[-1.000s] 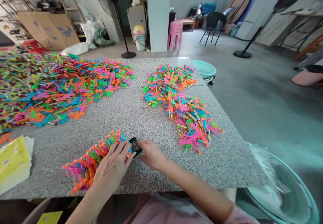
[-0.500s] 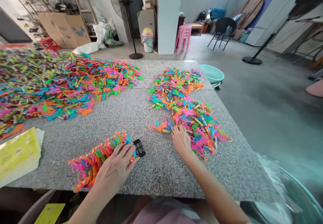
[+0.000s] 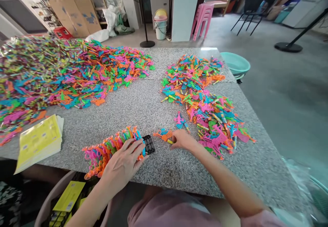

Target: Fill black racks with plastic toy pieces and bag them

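Note:
My left hand (image 3: 126, 158) lies curled over the right end of a packed row of colourful plastic toys (image 3: 102, 155), its fingers and thumb gripping across them. The toys stand side by side with round orange ends showing along both edges. A black plastic grid rack (image 3: 148, 144) sticks out past the row's right end. My right hand (image 3: 183, 139) is closed at the fingertips on an orange plastic toy (image 3: 166, 135) with a yellow-banded tube, just above or on the table. Behind it lie loose pink and blue toys (image 3: 179, 118). The fingertips' exact grip is partly hidden.
A loose toy pile (image 3: 215, 117) spreads along the right of the granite table (image 3: 123, 107); a larger heap (image 3: 77, 73) covers the far left. Yellow printed cards (image 3: 38, 140) are stacked at left. A tub with yellow packs (image 3: 69, 199) stands below the edge; a teal basin (image 3: 235, 63) stands beyond.
My right hand has moved left from the loose pile towards the rack, drawing the orange toy along. My left hand stays on the row. The camera view has tilted down and shifted left.

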### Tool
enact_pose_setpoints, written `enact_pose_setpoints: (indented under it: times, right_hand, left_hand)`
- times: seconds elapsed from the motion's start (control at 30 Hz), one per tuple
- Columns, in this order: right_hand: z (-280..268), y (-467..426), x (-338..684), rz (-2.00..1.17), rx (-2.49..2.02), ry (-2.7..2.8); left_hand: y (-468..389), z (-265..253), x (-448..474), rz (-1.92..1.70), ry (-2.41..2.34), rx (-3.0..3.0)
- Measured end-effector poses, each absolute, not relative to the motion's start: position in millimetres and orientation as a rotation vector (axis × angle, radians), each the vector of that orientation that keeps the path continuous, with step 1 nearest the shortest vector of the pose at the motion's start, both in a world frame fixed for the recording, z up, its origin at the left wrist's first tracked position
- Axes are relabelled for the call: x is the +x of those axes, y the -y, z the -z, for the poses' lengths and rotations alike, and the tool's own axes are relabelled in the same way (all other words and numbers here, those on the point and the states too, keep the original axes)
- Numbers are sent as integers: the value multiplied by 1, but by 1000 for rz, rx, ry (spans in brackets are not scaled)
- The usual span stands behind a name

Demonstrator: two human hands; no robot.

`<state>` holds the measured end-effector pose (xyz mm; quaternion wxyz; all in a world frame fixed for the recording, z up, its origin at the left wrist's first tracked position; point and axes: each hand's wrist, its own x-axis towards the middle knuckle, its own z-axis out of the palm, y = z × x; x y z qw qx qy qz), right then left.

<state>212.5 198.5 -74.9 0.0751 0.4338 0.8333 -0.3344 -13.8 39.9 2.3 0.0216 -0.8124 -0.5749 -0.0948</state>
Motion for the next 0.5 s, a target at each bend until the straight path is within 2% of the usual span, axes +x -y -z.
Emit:
enact_pose_setpoints:
  times: [0.17, 0.3, 0.43, 0.5]
  right_hand:
    - [65, -194, 199, 1560, 1356, -2569]
    - [75, -185, 163, 1621, 1335, -2794]
    - [92, -179, 121, 1785, 1296, -2777]
    - [95, -177, 108, 1760, 1235, -2788]
  left_hand:
    - [-40, -2, -13, 261, 1778, -2519]
    - [-38, 1, -13, 268, 1801, -2508]
    - [-37, 1, -14, 235, 1791, -2500]
    - [-37, 1, -14, 190, 1784, -2506]
